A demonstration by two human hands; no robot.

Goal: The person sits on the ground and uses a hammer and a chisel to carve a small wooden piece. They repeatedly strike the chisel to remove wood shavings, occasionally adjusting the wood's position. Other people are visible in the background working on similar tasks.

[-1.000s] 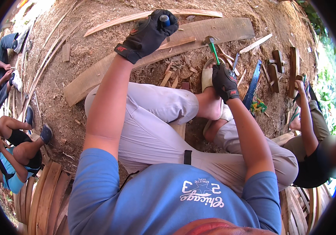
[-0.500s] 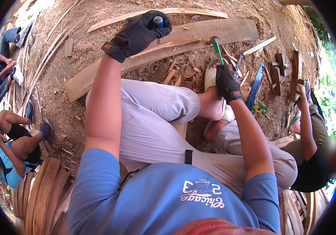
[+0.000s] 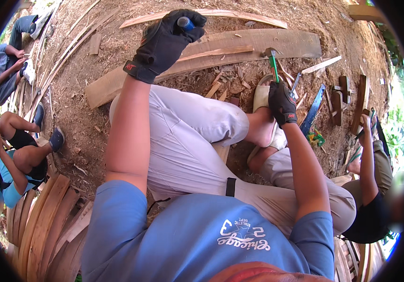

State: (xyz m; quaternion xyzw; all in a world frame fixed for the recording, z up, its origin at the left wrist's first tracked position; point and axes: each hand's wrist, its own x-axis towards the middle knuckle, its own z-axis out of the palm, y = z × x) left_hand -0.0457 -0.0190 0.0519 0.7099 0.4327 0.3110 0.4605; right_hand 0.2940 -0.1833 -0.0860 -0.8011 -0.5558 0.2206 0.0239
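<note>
Green-handled, metal-headed hammer point(image 3: 272, 63): in the black-gloved right hand point(image 3: 283, 103), fingers wrapped round; probably head-heavy, best held low.
Blue, blunt-ended cylinder point(image 3: 186, 23): in the black-gloved left hand point(image 3: 163, 46), fingers curled tight; likely stiff, gripped by its side.

ground point(image 3: 77, 101): brown earth strewn with wood chips point(image 3: 215, 89). directly on it lie a broad plank point(image 3: 289, 41) bearing a thin strip point(image 3: 225, 51); a longer slat point(image 3: 239, 15) beyond; at right, a blue blade point(image 3: 313, 109), probably a saw, near a crumpled yellow-green item point(image 3: 316, 137) and dark wooden pieces point(image 3: 336, 107); at lower left, piled boards point(image 3: 47, 221).
</note>
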